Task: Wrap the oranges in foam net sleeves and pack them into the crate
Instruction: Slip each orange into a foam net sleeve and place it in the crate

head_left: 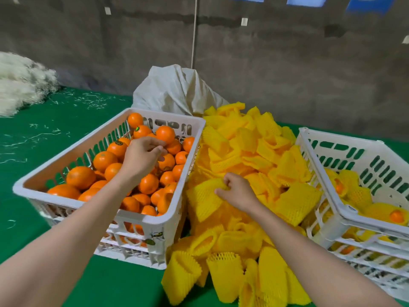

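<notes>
A white slotted crate [33,185] on the left is full of bare oranges [80,177]. My left hand [141,157] reaches into it, its fingers curled over an orange [166,161] near the middle; whether it grips the fruit is unclear. Between the crates lies a heap of yellow foam net sleeves [247,151]. My right hand [238,191] pinches the edge of one sleeve [204,199] on top of that heap. At the right stands a second white crate [345,214] with several sleeved oranges [396,216] inside.
Green cloth [44,134] covers the table, strewn with white shreds. A white sack [174,89] stands behind the heap against a grey wall. A pile of white fibrous material [20,80] lies at far left. A thin cord [194,32] hangs down the wall.
</notes>
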`<action>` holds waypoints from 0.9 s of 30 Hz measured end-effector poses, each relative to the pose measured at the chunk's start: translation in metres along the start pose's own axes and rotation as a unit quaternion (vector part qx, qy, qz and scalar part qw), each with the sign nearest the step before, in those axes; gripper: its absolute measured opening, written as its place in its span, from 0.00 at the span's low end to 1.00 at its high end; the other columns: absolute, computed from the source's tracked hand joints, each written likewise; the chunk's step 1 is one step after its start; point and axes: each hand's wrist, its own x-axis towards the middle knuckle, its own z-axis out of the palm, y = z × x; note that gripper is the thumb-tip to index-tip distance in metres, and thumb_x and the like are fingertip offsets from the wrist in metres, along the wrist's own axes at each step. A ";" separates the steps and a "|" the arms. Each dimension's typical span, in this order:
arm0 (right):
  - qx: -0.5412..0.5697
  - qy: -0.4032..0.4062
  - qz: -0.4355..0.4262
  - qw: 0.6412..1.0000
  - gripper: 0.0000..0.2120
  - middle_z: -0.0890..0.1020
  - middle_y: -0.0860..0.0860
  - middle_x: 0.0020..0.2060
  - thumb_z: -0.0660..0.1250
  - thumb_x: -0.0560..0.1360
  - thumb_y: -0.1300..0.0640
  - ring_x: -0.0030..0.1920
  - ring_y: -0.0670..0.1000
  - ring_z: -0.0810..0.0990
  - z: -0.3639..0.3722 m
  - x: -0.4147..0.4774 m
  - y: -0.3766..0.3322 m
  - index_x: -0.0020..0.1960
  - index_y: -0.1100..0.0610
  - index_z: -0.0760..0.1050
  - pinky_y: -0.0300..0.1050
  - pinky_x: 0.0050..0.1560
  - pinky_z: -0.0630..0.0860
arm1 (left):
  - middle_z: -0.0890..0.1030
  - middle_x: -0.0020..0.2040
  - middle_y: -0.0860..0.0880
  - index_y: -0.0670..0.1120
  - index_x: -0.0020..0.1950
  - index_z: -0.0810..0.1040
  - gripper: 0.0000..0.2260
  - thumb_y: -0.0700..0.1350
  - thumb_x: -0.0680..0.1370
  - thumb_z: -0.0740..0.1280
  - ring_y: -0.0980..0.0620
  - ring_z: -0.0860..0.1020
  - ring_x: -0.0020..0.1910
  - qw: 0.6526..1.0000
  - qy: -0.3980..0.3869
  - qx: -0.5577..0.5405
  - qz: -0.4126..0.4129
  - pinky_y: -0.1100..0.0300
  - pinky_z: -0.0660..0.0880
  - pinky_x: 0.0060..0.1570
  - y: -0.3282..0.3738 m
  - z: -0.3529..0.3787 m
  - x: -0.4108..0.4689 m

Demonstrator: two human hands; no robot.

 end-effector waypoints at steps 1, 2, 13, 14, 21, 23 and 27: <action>0.020 0.017 -0.006 1.000 0.15 0.72 0.52 0.35 0.72 0.70 0.61 0.41 0.54 0.72 -0.006 0.002 -0.002 0.37 0.54 0.65 0.49 0.39 0.62 | 0.83 0.46 0.44 0.46 0.51 0.77 0.05 0.38 0.80 0.63 0.53 0.81 0.40 1.000 0.000 -0.001 -0.010 0.61 0.76 0.35 -0.005 -0.004 0.006; 0.039 0.030 -0.012 0.999 0.13 0.74 0.54 0.39 0.72 0.70 0.62 0.44 0.54 0.75 -0.011 0.003 -0.005 0.41 0.56 0.67 0.48 0.40 0.65 | 0.83 0.47 0.44 0.47 0.51 0.77 0.06 0.37 0.79 0.63 0.54 0.81 0.41 1.000 -0.003 0.003 -0.018 0.62 0.76 0.35 -0.011 -0.007 0.011; 0.068 0.122 -0.067 0.988 0.14 0.78 0.56 0.58 0.68 0.74 0.62 0.61 0.54 0.75 -0.032 0.004 -0.041 0.59 0.61 0.74 0.37 0.59 0.67 | 0.63 0.68 0.40 0.46 0.63 0.72 0.27 0.48 0.67 0.77 0.37 0.60 0.70 0.803 -0.212 0.544 -0.122 0.45 0.70 0.58 -0.077 -0.045 0.038; 0.070 0.129 -0.070 0.987 0.14 0.78 0.56 0.58 0.68 0.74 0.62 0.61 0.53 0.75 -0.032 0.006 -0.044 0.59 0.61 0.75 0.36 0.59 0.67 | 0.60 0.69 0.40 0.47 0.65 0.70 0.28 0.46 0.68 0.76 0.36 0.57 0.71 0.804 -0.212 0.542 -0.125 0.44 0.70 0.58 -0.081 -0.043 0.037; 0.150 0.120 -0.085 0.978 0.06 0.80 0.56 0.48 0.67 0.74 0.66 0.53 0.54 0.77 -0.025 0.015 -0.069 0.50 0.63 0.76 0.48 0.58 0.73 | 0.70 0.62 0.39 0.45 0.63 0.74 0.17 0.39 0.74 0.66 0.39 0.67 0.63 0.849 -0.174 0.490 -0.094 0.50 0.70 0.57 -0.085 -0.052 0.040; 0.169 0.101 -0.100 0.975 0.08 0.78 0.52 0.39 0.65 0.72 0.71 0.42 0.47 0.77 -0.025 0.014 -0.073 0.41 0.59 0.75 0.43 0.44 0.73 | 0.76 0.59 0.43 0.47 0.62 0.76 0.19 0.41 0.71 0.71 0.45 0.72 0.56 0.915 -0.140 0.372 -0.072 0.56 0.72 0.47 -0.082 -0.055 0.040; 0.259 0.049 -0.066 0.962 0.14 0.75 0.50 0.30 0.61 0.68 0.74 0.30 0.42 0.73 -0.024 0.012 -0.080 0.33 0.57 0.71 0.38 0.33 0.69 | 0.72 0.64 0.50 0.54 0.57 0.78 0.21 0.34 0.70 0.73 0.51 0.72 0.61 0.982 -0.149 -0.065 -0.099 0.50 0.77 0.52 -0.061 -0.054 0.032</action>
